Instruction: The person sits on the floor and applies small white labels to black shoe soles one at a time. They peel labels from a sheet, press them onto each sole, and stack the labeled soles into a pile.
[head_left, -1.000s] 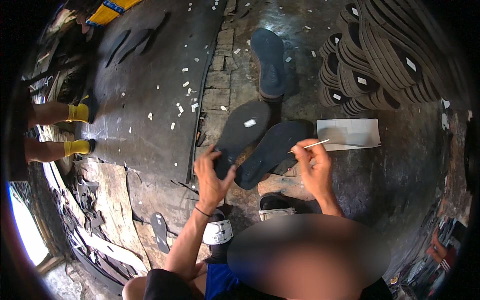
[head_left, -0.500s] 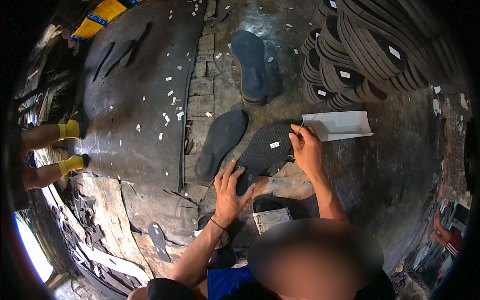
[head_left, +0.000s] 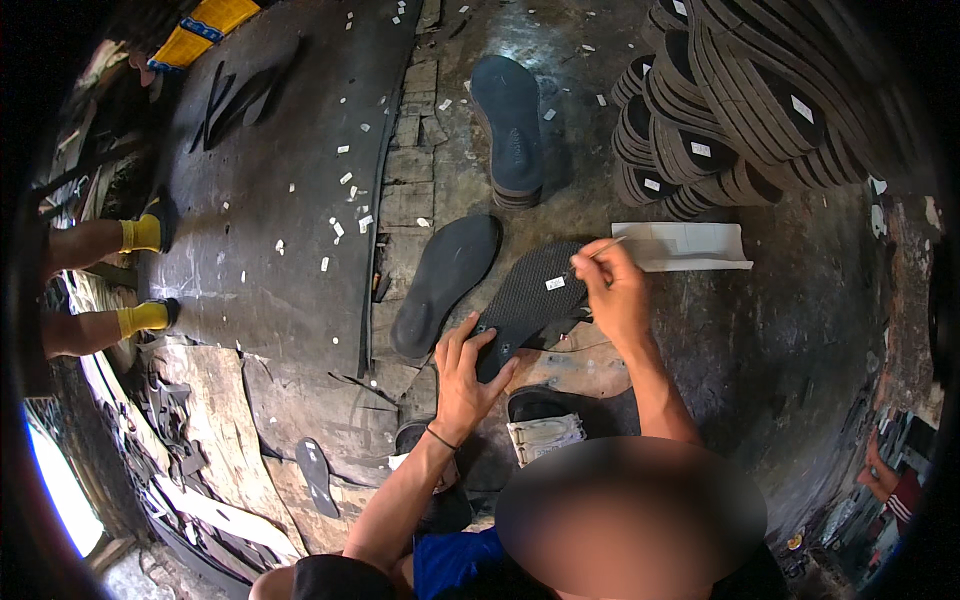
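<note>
A dark textured shoe sole (head_left: pixel 530 300) with a small white label (head_left: pixel 555 283) lies at a slant in front of me. My left hand (head_left: pixel 463 385) grips its near end, fingers over the top face and thumb at the right edge. At the far right end of the sole, my right hand (head_left: pixel 618 300) pinches a thin stick-like tool (head_left: pixel 606 247), whose exact kind is too small to make out. Left of this piece rests another smooth dark sole (head_left: pixel 445 285). Farther off stands a small stack of soles (head_left: pixel 507 130).
Right of my right hand lies a white folded card tray (head_left: pixel 685 246). Stacked soles (head_left: pixel 700 120) pile up at the far right. A black sheet (head_left: pixel 270 220) dotted with small labels covers the left. Another person's yellow-socked feet (head_left: pixel 142 235) are at its edge. A slim sole (head_left: pixel 317 478) lies near left.
My right hand has turned, and the thin tool has tilted from nearly upright to a flatter slant. My left hand keeps its grip on the sole. The whole view has shifted slightly.
</note>
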